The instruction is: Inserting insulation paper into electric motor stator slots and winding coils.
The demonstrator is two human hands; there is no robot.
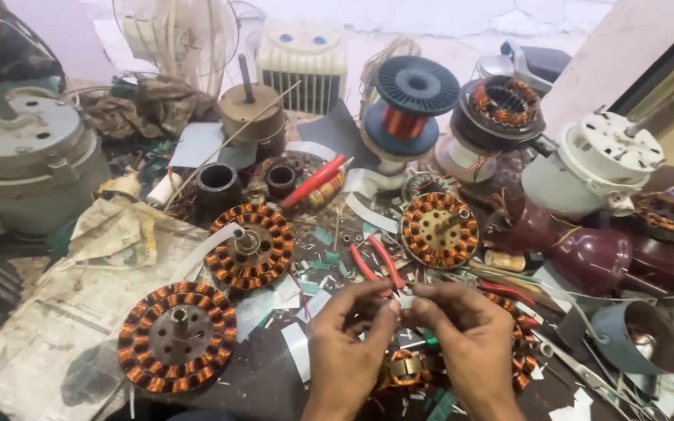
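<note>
My left hand (pixel 350 343) and my right hand (pixel 462 331) meet at the fingertips over the dark bench, pinching a small pale strip (pixel 406 300) between them. Under my hands lies a copper-wound stator (pixel 406 369), partly hidden by my wrists. Red-handled pliers (pixel 376 261) lie just beyond my fingers. Three more round stators with copper coils lie on the bench: one at the near left (pixel 177 337), one at the centre left (pixel 250 247), one at the centre right (pixel 440 230).
A blue spool of copper wire (pixel 409 107) stands at the back. A grey motor housing (pixel 29 160) sits far left, a white motor (pixel 594 160) at right, maroon covers (pixel 598 257) beside it. Newspaper (pixel 64 312) covers the left. Paper scraps litter the bench.
</note>
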